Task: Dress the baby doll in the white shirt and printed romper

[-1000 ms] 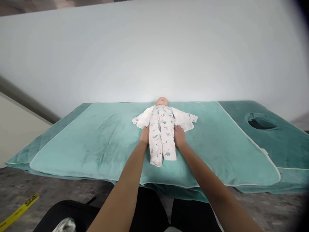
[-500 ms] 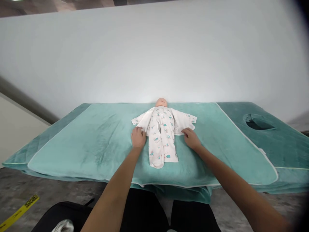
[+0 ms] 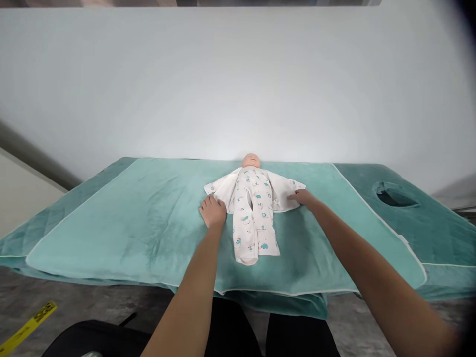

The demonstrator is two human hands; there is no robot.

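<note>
A baby doll (image 3: 251,160) lies on its back on a teal towel (image 3: 148,223), dressed in a white sleepsuit (image 3: 255,213) with teal prints. A second white garment (image 3: 282,191) is spread open under its arms. My left hand (image 3: 212,210) rests flat on the towel, fingers touching the garment's left flap. My right hand (image 3: 303,197) lies with fingers stretched on the garment's right sleeve. Neither hand grips anything.
The towel covers a darker teal massage table (image 3: 439,223) with a face hole (image 3: 394,196) at the right. A pale wall rises right behind the doll's head. Grey floor with a yellow tape strip (image 3: 26,327) lies below the table's near edge.
Both hands have slid outward from the doll's hips: the left to the garment's left flap, the right farther out along the right sleeve. The camera view has shifted slightly.
</note>
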